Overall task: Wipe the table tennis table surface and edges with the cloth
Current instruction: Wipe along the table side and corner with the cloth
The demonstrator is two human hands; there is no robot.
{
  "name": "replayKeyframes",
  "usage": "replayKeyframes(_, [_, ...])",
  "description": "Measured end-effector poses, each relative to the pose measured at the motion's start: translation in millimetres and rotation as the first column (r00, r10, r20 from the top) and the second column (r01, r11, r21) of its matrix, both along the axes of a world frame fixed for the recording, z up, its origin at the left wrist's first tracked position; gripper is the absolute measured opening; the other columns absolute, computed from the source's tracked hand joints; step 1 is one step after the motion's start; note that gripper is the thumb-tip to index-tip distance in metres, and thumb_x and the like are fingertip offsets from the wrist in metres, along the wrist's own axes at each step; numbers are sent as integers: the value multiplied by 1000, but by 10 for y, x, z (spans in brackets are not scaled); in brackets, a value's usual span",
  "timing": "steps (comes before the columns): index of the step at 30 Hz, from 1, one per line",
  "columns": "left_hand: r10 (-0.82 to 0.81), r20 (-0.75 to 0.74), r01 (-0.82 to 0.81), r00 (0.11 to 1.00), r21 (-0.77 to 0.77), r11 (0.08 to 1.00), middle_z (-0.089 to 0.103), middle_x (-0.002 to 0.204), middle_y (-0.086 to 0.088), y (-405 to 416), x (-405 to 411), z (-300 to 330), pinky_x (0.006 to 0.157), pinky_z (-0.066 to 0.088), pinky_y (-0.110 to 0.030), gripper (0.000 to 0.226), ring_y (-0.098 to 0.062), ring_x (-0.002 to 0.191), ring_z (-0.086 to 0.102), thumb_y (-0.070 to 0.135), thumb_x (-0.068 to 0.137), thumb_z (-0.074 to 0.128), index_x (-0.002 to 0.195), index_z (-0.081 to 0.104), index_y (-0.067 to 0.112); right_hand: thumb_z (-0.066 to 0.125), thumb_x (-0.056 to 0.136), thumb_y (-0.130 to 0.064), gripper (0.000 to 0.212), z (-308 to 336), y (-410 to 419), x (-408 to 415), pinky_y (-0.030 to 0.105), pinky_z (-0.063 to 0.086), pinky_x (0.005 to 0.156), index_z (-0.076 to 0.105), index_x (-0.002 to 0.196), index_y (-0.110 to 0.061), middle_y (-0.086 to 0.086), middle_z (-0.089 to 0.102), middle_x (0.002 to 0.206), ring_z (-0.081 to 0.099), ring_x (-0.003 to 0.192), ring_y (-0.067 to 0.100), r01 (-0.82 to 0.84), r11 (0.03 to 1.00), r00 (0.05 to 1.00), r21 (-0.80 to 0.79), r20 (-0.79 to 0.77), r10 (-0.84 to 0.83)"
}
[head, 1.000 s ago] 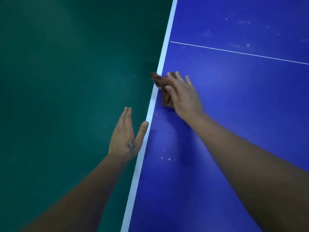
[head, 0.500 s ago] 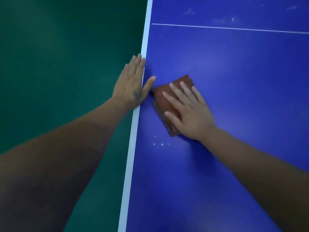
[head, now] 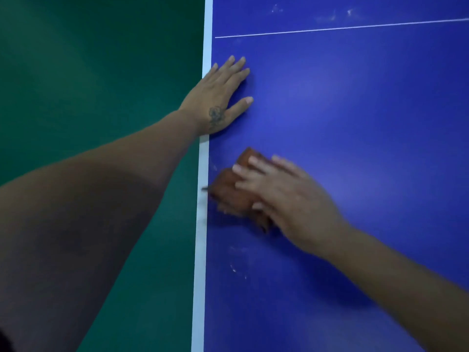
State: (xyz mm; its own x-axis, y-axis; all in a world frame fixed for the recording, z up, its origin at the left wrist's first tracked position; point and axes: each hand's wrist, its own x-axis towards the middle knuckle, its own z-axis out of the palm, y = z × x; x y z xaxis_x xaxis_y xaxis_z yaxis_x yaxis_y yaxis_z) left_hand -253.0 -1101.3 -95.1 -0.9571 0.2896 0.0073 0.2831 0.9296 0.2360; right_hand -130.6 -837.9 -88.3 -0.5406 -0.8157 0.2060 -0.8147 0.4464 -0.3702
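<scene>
Looks like an indoor sports hall to me: a blue table tennis table (head: 355,123) with white lines (head: 201,250), sitting on green sports flooring (head: 88,59).

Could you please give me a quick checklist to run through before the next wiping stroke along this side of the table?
1. Cloth under the wiping hand: ok. The right hand presses the brown cloth with straight fingers.
2. Cloth flat on the surface: cannot tell; it is motion-blurred.
3. Cloth reaching the edge: ok. It sits right beside the white edge line.
4. Bracing hand out of the cloth's way: ok. The left hand rests flat on the table tennis table, farther along the edge, apart from the cloth.
5. Marks left to wipe: not ok. White specks show nearer the person, and smudges beyond the thin white line.
</scene>
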Motion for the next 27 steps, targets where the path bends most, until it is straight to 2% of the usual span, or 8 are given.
replayKeyframes(6, [16,-2,-16,1000,10,1000,17,179,-8,-73,-308,8,136,5,-45,71,-25,167,9,51,113,39,168,28,9,30,110,-42,49,34,-274,-690,48,17,130,55,150,-29,-13,36,166,22,160,19,9,976,999,217,-50,1])
replayKeyframes(10, [13,1,-13,1000,-24,1000,17,180,-4,-36,-308,-101,136,4,-44,69,-22,167,7,54,113,33,170,26,16,29,108,-52,54,-187,-530,-617,50,12,130,44,157,-37,0,23,172,13,162,27,34,961,998,274,-57,-19])
replayKeyframes(13, [15,-20,-15,1000,-17,1000,19,179,-2,-56,-338,-124,136,5,-43,68,-22,167,10,55,113,30,170,28,19,34,106,-58,58,-312,-617,-447,51,12,129,38,160,-37,1,19,174,9,162,27,29,969,999,246,-47,-18])
replayKeyframes(18, [22,-37,-23,999,-5,1000,22,178,0,-49,-349,-126,136,6,-42,63,-21,167,11,51,114,34,169,31,20,44,103,-58,57,-351,-555,-55,50,9,130,46,156,-37,-4,23,173,5,162,22,-209,966,977,150,64,201])
replayKeyframes(21, [34,-40,-34,999,0,999,22,178,0,-41,-347,-126,136,5,-42,61,-21,167,12,48,115,36,169,32,20,42,107,-53,46,-368,-438,307,43,13,131,55,149,-40,-11,32,169,15,161,17,-345,925,937,162,8,348])
replayKeyframes(24, [67,-49,-67,997,12,998,23,178,-3,-7,-284,-96,136,4,-42,59,-23,167,11,45,116,36,168,34,17,48,109,-50,33,-316,-313,409,31,31,125,63,137,-49,-24,44,157,37,151,5,-329,917,911,226,-182,371])
replayKeyframes(25, [78,-57,-76,995,25,997,25,177,-5,28,-239,-82,136,4,-43,59,-24,167,12,43,116,36,167,34,14,55,106,-47,30,-275,-247,365,29,35,123,68,133,-46,-23,50,152,45,146,3,-289,942,930,171,-185,319])
replayKeyframes(27, [76,-59,-73,995,53,996,26,177,-8,151,-81,-53,136,6,-44,59,-26,167,14,40,116,37,167,34,9,62,105,-38,28,-146,-64,166,34,39,120,73,129,-32,-12,57,150,54,139,7,-213,977,975,-17,-62,212])
